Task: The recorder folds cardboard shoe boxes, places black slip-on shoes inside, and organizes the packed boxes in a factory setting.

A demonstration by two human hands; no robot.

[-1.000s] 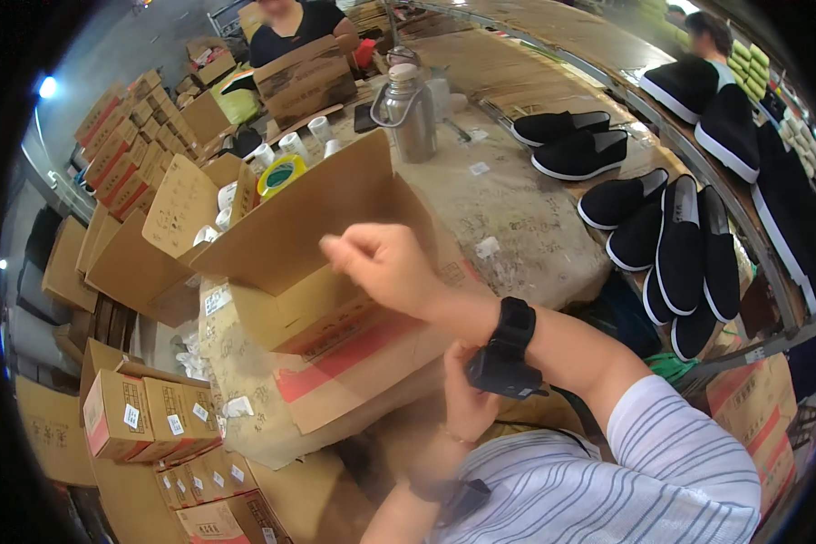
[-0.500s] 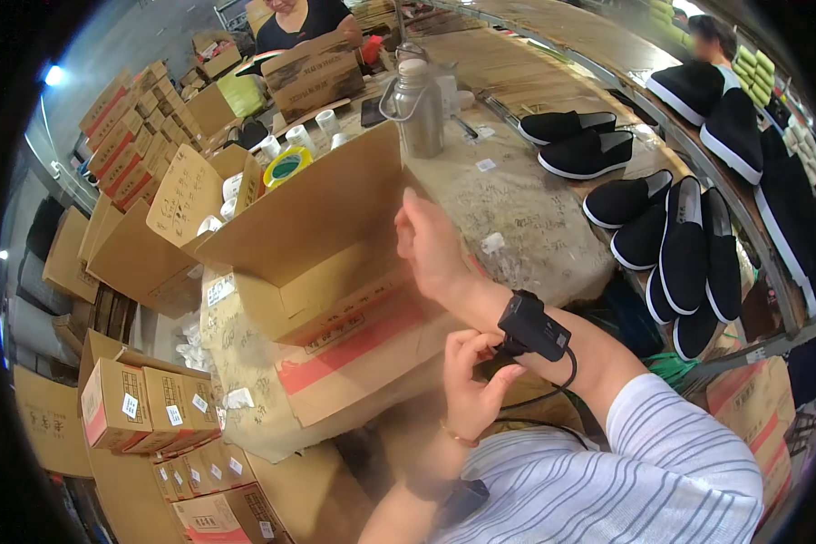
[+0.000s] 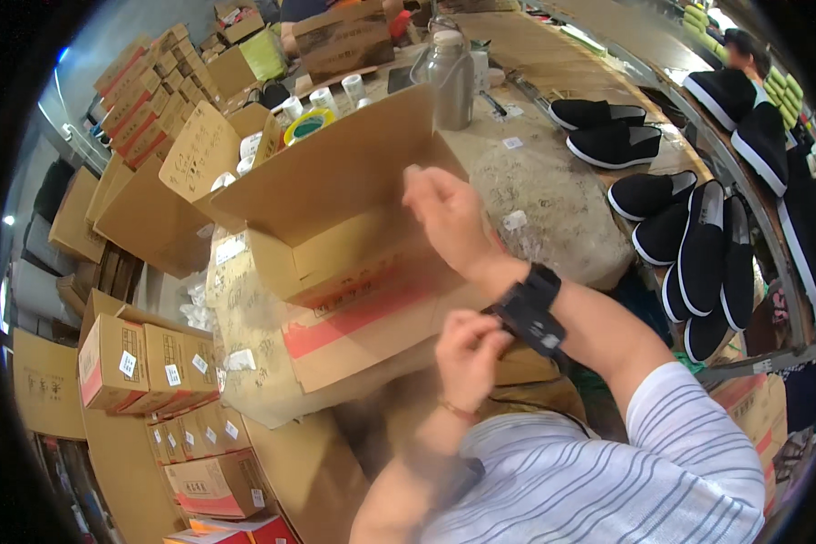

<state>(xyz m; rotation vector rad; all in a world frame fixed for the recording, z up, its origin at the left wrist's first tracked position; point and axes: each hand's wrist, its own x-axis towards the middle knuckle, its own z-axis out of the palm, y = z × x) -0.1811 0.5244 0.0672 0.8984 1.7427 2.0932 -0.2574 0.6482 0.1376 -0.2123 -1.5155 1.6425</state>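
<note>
My right arm reaches in from the right, with a black strapped device [image 3: 533, 317] around its wrist. At the open cardboard box [image 3: 354, 172], my right hand [image 3: 449, 218] hovers by the right end with fingers curled in and nothing visible in them. Just below the strapped device is my left hand [image 3: 470, 358], its fingertips pinched together beside the strap; what they hold, if anything, is too blurred to make out. A flattened carton piece [image 3: 363, 340] with a red stripe lies under the box's near side.
Black slip-on shoes [image 3: 703, 249] lie at the right, with more on a rack beside them. A metal flask [image 3: 451, 82] stands behind the box. Tape rolls [image 3: 308, 125] fill a carton at its left. Small packed boxes [image 3: 122, 363] stand at lower left.
The view has shifted, so the table appears further right and higher. The fingers of my right hand have curled in more. My left hand's thumb and fingers have come together near the wrist device.
</note>
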